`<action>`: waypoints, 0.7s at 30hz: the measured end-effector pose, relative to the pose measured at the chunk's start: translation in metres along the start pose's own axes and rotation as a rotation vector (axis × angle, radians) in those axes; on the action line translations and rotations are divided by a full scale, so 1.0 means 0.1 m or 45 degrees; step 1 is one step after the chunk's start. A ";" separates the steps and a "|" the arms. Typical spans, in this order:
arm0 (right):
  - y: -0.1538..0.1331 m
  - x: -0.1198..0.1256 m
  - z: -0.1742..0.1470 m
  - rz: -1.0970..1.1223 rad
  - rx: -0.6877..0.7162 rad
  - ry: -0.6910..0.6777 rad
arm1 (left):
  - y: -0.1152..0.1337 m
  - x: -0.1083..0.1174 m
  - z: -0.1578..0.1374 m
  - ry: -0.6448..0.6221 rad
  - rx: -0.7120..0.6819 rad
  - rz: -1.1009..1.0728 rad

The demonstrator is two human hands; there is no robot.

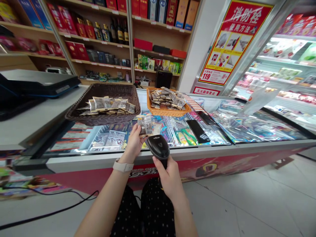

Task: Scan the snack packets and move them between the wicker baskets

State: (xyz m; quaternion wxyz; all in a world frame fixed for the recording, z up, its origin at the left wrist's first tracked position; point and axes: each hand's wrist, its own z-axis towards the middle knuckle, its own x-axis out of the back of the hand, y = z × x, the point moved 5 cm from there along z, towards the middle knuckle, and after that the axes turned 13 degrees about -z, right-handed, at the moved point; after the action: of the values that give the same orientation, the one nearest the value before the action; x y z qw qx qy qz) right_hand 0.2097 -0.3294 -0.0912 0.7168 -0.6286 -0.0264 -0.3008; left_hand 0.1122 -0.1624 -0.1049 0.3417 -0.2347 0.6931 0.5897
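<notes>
Between the thumb and fingers of my left hand is a small clear packet with dark contents, held over the freezer's glass top. My right hand is wrapped round the handle of a black barcode scanner, whose head tilts up close to the packet. Behind my left hand stands a dark brown wicker basket with a pile of similar packets. To its right, a lighter orange-brown basket holds another heap of such packets.
A chest freezer with a glass top spans the front. Two phones lie on the glass, the nearer phone right of my hands. At left are a grey counter and a black cable. Shelves line the back.
</notes>
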 end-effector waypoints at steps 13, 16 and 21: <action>-0.03 -0.05 0.02 -0.075 -0.026 -0.074 | -0.03 0.04 0.02 -0.023 -0.024 0.023; -0.03 -0.05 0.02 -0.071 -0.029 -0.068 | -0.02 0.03 0.02 -0.020 -0.025 0.031; -0.04 -0.04 0.00 -0.054 -0.010 -0.041 | -0.01 0.01 0.00 -0.031 0.004 0.040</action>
State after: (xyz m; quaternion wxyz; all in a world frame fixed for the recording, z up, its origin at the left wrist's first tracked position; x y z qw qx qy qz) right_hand 0.2044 -0.3276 -0.0891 0.7072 -0.6356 -0.0500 -0.3057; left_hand 0.1121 -0.1626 -0.1059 0.3413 -0.2161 0.6933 0.5968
